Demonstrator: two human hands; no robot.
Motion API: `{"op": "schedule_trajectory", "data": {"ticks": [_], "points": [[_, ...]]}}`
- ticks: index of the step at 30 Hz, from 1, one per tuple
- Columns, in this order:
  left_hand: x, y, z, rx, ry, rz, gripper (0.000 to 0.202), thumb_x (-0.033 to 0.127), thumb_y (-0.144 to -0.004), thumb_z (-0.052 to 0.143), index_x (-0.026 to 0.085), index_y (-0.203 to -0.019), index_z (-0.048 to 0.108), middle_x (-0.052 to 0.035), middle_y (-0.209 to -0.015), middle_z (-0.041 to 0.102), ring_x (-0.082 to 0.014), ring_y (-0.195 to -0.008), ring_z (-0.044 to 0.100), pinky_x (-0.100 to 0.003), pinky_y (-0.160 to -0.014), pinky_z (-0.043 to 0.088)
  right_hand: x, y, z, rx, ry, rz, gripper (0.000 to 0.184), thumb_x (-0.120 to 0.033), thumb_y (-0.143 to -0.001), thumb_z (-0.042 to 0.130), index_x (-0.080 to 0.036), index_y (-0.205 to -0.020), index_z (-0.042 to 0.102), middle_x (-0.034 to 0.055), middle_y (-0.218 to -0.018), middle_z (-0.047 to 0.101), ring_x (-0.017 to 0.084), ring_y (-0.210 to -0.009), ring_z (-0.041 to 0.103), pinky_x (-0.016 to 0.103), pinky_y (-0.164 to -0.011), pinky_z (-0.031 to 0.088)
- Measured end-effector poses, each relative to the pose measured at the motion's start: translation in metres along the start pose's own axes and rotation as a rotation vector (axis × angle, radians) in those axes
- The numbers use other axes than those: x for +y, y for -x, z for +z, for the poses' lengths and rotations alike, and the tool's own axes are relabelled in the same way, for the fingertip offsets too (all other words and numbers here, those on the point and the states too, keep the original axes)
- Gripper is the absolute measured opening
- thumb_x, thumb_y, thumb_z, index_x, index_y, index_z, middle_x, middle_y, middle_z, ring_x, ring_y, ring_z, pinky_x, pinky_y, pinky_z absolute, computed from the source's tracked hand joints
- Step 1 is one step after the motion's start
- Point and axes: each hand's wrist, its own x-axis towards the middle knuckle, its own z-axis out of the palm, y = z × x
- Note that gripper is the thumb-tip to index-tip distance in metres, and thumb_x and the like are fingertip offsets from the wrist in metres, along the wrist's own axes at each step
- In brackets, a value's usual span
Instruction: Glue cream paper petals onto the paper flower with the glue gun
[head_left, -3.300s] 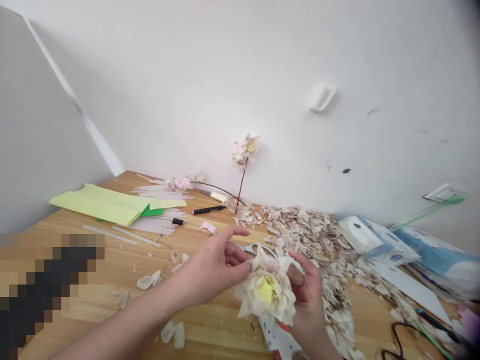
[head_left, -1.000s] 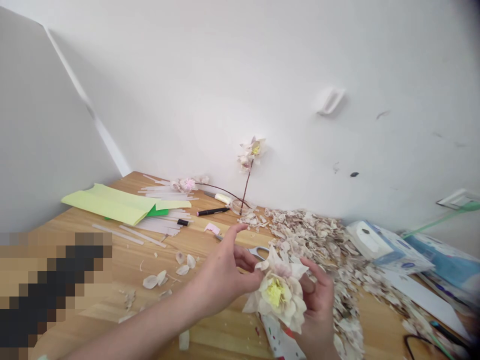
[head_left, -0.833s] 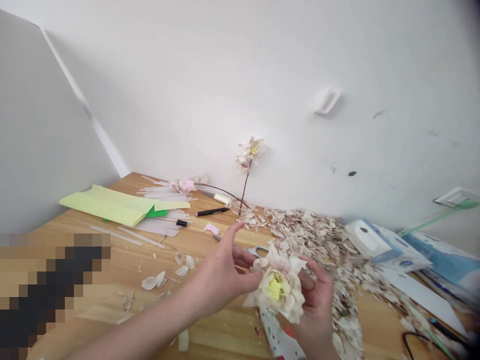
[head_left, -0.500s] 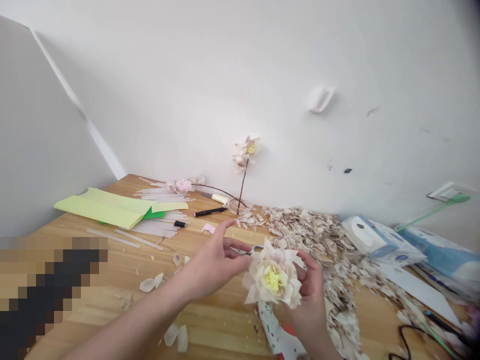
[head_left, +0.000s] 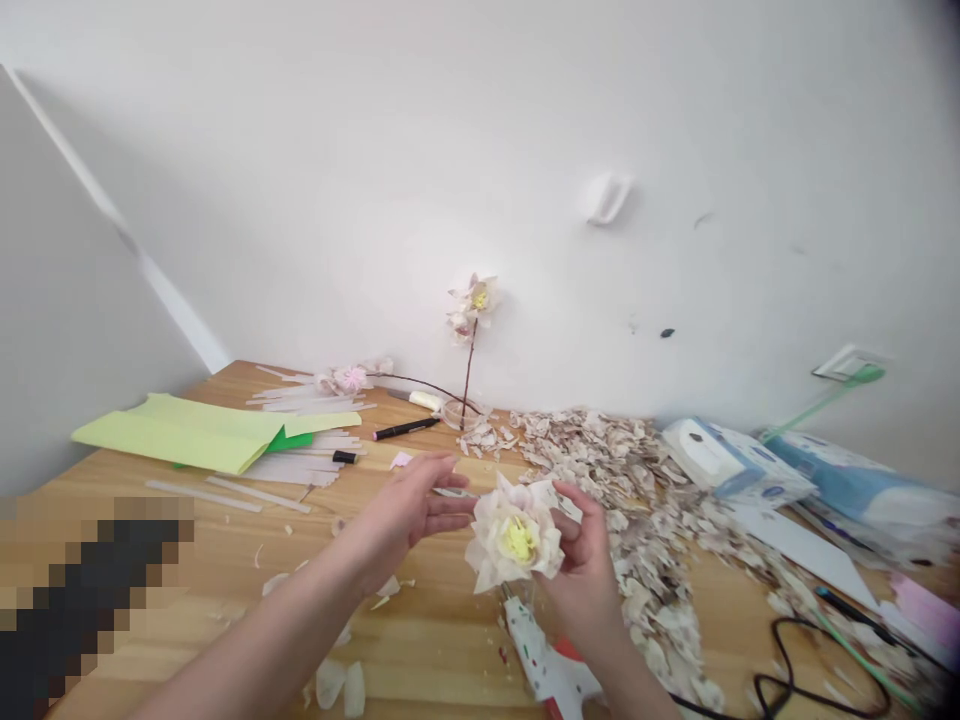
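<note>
A cream paper flower (head_left: pixel 514 533) with a yellow centre is held above the wooden table (head_left: pixel 435 640). My right hand (head_left: pixel 581 555) grips it from behind and below, fingers closed on its back. My left hand (head_left: pixel 409 505) is just left of the flower, its fingers loosely spread and the fingertips close to the outer petals; nothing shows in it. A white patterned glue gun (head_left: pixel 544 660) lies on the table under the flower. Grey scissors lie partly hidden behind my left hand.
A big heap of cut paper petals (head_left: pixel 637 500) covers the table at right. Tissue packs (head_left: pixel 731 465) lie behind it. Green paper sheets (head_left: pixel 195 435), white strips, a black marker (head_left: pixel 401 430) and a stemmed paper flower (head_left: pixel 472 305) against the wall sit at the back. A black cable (head_left: pixel 787 690) lies front right.
The view has shifted right and down. Both hands and the flower have moved slightly left and up in view; my left hand's fingers have drawn back a little from the petals.
</note>
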Motion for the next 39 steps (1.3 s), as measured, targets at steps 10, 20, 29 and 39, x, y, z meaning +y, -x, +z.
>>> {"op": "schedule_trajectory", "data": {"ticks": [10,20,29,39], "points": [[-0.003,-0.014,-0.014,0.141,-0.353,0.347,0.022,0.03,-0.063,0.071,0.015,-0.076,0.061,0.0034,-0.062,0.059,-0.0074,-0.048,0.054,-0.022,-0.054,0.048,-0.006,-0.013,0.0,-0.117,-0.101,0.124,0.066,-0.008,-0.057,0.072,-0.027,-0.113,0.043,-0.0076,-0.061,0.065,0.015,-0.063,0.064,0.022,-0.057,0.048],[0.018,-0.025,-0.047,0.401,-0.7,0.54,0.026,0.037,-0.071,0.06,0.017,-0.087,0.065,-0.0004,-0.068,0.063,-0.0149,-0.053,0.061,-0.028,-0.058,0.048,-0.011,-0.02,-0.013,-0.148,-0.212,0.197,0.066,-0.013,-0.058,0.075,-0.027,-0.117,0.048,-0.0078,-0.056,0.067,0.015,-0.047,0.062,0.024,-0.047,0.049],[0.017,-0.018,-0.041,0.443,-0.864,0.559,0.037,0.041,-0.086,0.034,0.021,-0.11,0.054,0.0038,-0.069,0.053,-0.0153,-0.052,0.063,-0.027,-0.055,0.045,-0.01,-0.026,-0.007,0.011,-0.376,0.207,0.042,-0.024,-0.056,0.079,-0.027,-0.093,0.059,-0.0035,-0.072,0.072,0.016,-0.055,0.065,0.025,-0.049,0.05],[0.019,-0.026,-0.054,0.442,-1.206,0.495,0.035,0.048,-0.081,0.04,0.022,-0.083,0.064,0.0015,-0.059,0.058,-0.0189,-0.055,0.06,-0.026,-0.052,0.036,-0.002,-0.029,-0.011,0.167,-0.397,0.139,0.061,-0.005,-0.045,0.079,-0.027,-0.095,0.052,-0.0055,-0.075,0.072,0.021,-0.076,0.069,0.028,-0.06,0.054]]}}
